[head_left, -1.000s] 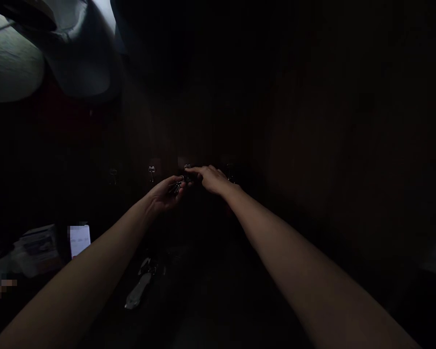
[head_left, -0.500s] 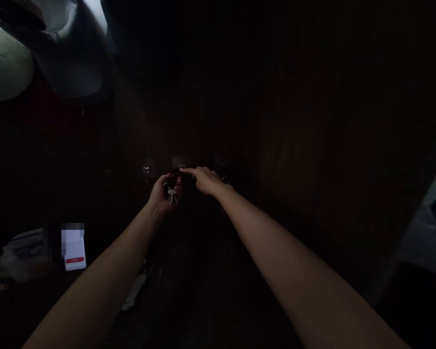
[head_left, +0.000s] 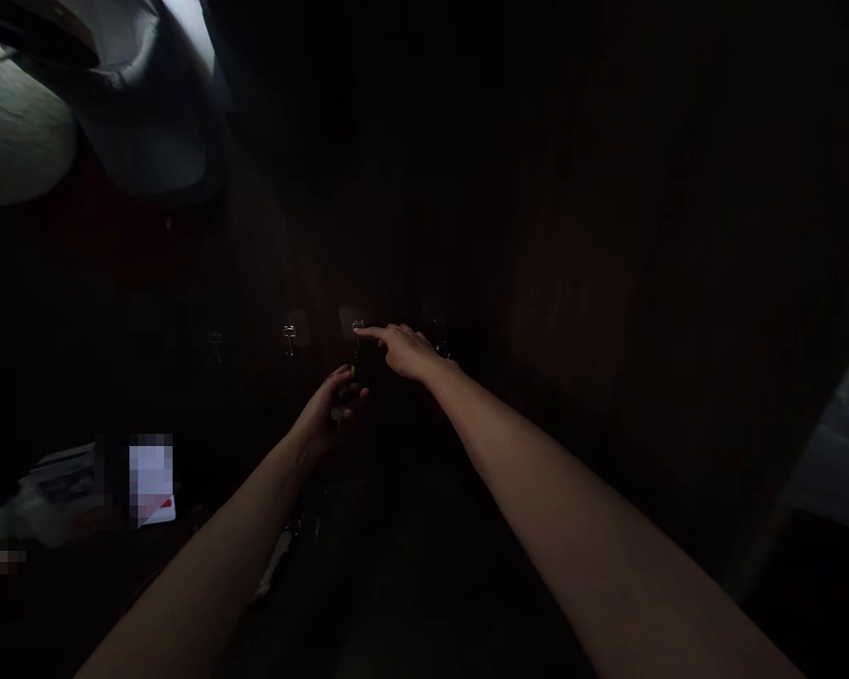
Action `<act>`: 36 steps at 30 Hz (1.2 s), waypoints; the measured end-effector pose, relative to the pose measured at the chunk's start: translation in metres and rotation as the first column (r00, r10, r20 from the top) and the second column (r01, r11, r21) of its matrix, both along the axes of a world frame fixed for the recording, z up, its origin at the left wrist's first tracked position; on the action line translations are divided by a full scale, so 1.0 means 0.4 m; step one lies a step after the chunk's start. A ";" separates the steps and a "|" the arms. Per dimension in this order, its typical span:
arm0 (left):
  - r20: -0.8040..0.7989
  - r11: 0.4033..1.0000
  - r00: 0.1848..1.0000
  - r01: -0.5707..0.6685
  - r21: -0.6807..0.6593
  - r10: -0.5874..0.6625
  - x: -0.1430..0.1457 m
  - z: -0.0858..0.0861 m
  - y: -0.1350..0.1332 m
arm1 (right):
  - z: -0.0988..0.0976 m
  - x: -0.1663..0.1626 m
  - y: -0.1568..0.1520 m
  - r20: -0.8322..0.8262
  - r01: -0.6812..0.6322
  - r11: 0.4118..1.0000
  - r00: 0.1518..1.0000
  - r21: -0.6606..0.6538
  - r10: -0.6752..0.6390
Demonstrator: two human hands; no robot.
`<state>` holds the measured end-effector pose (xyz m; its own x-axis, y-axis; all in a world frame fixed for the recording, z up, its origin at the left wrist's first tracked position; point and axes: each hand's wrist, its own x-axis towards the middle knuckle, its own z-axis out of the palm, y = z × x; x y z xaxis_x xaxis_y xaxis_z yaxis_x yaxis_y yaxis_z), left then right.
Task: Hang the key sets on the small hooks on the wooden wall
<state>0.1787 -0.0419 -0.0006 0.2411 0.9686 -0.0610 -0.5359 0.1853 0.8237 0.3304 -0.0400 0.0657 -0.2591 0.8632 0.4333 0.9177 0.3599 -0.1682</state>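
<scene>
In the very dim head view, small metal hooks stick out in a row from a dark wooden surface. My right hand (head_left: 410,351) stretches its index finger to the hook (head_left: 357,324) on a pale square backing, and the fingertip appears to touch it. It seems to hold nothing. Just below and left of that hook, my left hand (head_left: 322,404) curls its fingers around a bunch of keys (head_left: 338,413). Only a pale piece of the bunch and a small yellow-green bit show between the fingers. Darkness hides how the bunch meets the hook.
Another hook (head_left: 290,338) and a fainter hook (head_left: 214,343) are farther left. A lit phone (head_left: 157,509) lies at lower left beside plastic packets (head_left: 63,481). Below my left forearm is a pale object with a ring (head_left: 275,561). Caps (head_left: 141,132) hang at upper left.
My left hand has moved slightly down and right, and the keys that showed plainly in it are now mostly hidden. My right index finger stays at the hook. The view has shifted slightly.
</scene>
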 end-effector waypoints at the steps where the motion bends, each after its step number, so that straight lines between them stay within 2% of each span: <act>1: -0.046 0.999 0.998 -0.045 -0.021 0.044 -0.001 -0.026 -0.004 | 0.000 0.000 0.000 -0.002 -0.001 1.000 1.000 -0.001 0.001; 2: -0.122 0.996 0.990 -0.078 -0.042 0.073 -0.002 -0.059 -0.007 | 0.001 0.000 0.000 -0.005 -0.001 1.000 1.000 -0.003 0.001; 4: -0.289 0.998 0.956 -0.058 -0.005 0.054 -0.006 -0.140 -0.014 | 0.002 0.000 -0.002 -0.009 -0.003 1.000 1.000 -0.008 0.003; 7: -0.523 0.999 0.852 -0.035 -0.040 0.008 -0.017 -0.264 -0.026 | 0.002 -0.001 -0.005 -0.021 -0.011 1.000 1.000 -0.013 0.010; 9: -0.612 1.000 0.790 0.021 -0.008 -0.021 -0.031 -0.312 -0.033 | 0.001 0.000 -0.006 -0.031 -0.012 1.000 0.999 -0.015 0.011; 10: -0.675 0.994 0.738 0.094 0.063 -0.026 -0.040 -0.318 -0.036 | 0.000 0.000 -0.006 -0.034 -0.011 1.000 0.999 -0.015 0.010; 12: -0.831 0.956 0.556 0.228 0.185 0.028 -0.060 -0.291 -0.039 | -0.001 0.000 -0.005 -0.036 -0.013 1.000 0.999 -0.014 0.012; 14: -0.918 0.899 0.320 0.288 0.330 0.234 -0.076 -0.223 -0.036 | -0.003 0.000 -0.004 -0.033 -0.012 1.000 0.999 -0.013 0.012; 16: -0.888 0.860 0.127 0.222 0.460 0.442 -0.079 -0.139 -0.025 | -0.004 0.000 -0.002 -0.028 -0.008 1.000 1.000 -0.010 0.007; 17: -0.843 0.825 0.105 0.175 0.537 0.527 -0.074 -0.099 -0.016 | -0.005 0.000 0.000 -0.024 -0.001 1.000 1.000 -0.008 0.001; 19: -0.698 0.707 0.218 0.047 0.706 0.682 -0.050 -0.037 0.008 | -0.006 -0.001 0.002 -0.018 0.006 1.000 1.000 0.000 -0.006; 20: -0.611 0.644 0.281 -0.039 0.764 0.741 -0.033 -0.017 0.022 | -0.007 -0.001 0.003 -0.016 0.007 1.000 1.000 0.002 -0.007; 21: -0.547 0.606 0.338 -0.098 0.789 0.766 -0.014 -0.004 0.037 | -0.007 -0.001 0.004 -0.016 0.007 1.000 1.000 0.003 -0.007; 22: -0.534 0.622 0.402 -0.125 0.773 0.744 0.006 0.002 0.052 | -0.008 -0.001 0.005 -0.017 0.007 1.000 1.000 0.006 -0.007; 23: -0.550 0.671 0.461 -0.147 0.727 0.697 0.024 0.004 0.065 | -0.008 -0.001 0.006 -0.017 0.005 1.000 1.000 0.009 -0.004; 24: -0.566 0.717 0.505 -0.167 0.676 0.651 0.039 0.002 0.077 | -0.009 -0.001 0.006 -0.014 0.003 1.000 1.000 0.011 -0.003; 25: -0.563 0.737 0.533 -0.187 0.649 0.631 0.052 -0.001 0.086 | -0.009 -0.001 0.007 -0.009 0.005 1.000 1.000 0.011 -0.005; 28: -0.509 0.747 0.609 -0.221 0.628 0.608 0.071 -0.010 0.097 | -0.008 0.000 0.008 0.011 0.009 1.000 1.000 0.009 -0.009; 30: -0.436 0.755 0.695 -0.238 0.611 0.572 0.073 -0.010 0.093 | -0.007 0.001 0.009 0.017 0.004 1.000 1.000 0.007 -0.004; 33: -0.340 0.811 0.823 -0.226 0.540 0.456 0.070 -0.005 0.084 | -0.006 0.001 0.009 0.016 0.002 1.000 1.000 0.006 -0.002; 36: -0.323 0.815 0.841 -0.214 0.539 0.434 0.065 0.001 0.076 | -0.006 0.000 0.007 0.010 0.014 1.000 1.000 0.007 -0.015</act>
<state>0.2046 -0.0116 0.0000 -0.0346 0.9172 0.3970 -0.0805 -0.3985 0.9137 0.3304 -0.0371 0.0632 -0.2510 0.8637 0.4370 0.9245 0.3477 -0.1561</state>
